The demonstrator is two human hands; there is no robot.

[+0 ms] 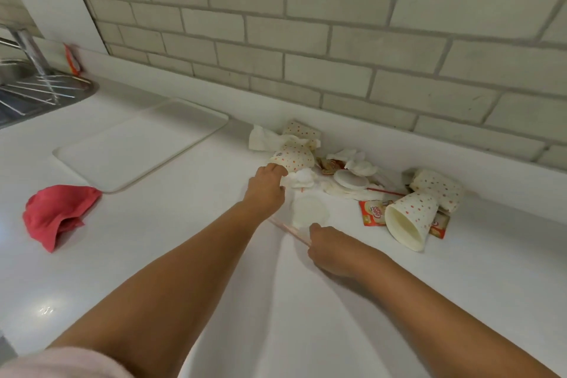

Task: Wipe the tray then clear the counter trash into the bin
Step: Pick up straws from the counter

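Now two bare forearms are seen stretched across a white counter [214, 301] toward a heap of trash pushed against the tiled wall. The left hand [267, 184] is laid knuckles-up at the near edge of the heap. Its fingers are bent down onto a crumpled napkin [299, 178], just under the rim of a dotted paper cup [293, 156] lying on its side. The fingertips are hidden by the back of the hand, so whether anything is gripped cannot be told. The right hand [331, 250] is held nearer the body with fingers curled, and a thin pink straw [287, 228] appears to be pinched at its end, probably so that the loose bits are gathered first. A clear plastic lid [310, 212] lies between the two hands. To the right of the right hand a second dotted cup [411, 219] is tipped over on creamer packets [372, 212], with a crushed cup [437, 186] beyond it. Well to the left of the left hand the white tray [138, 147] is set flat and bare. A red cloth [58, 212] lies bunched further left, which suggests the wiping is done and the clearing is under way. No bin is in view, so the trash will likely have to be carried off the counter
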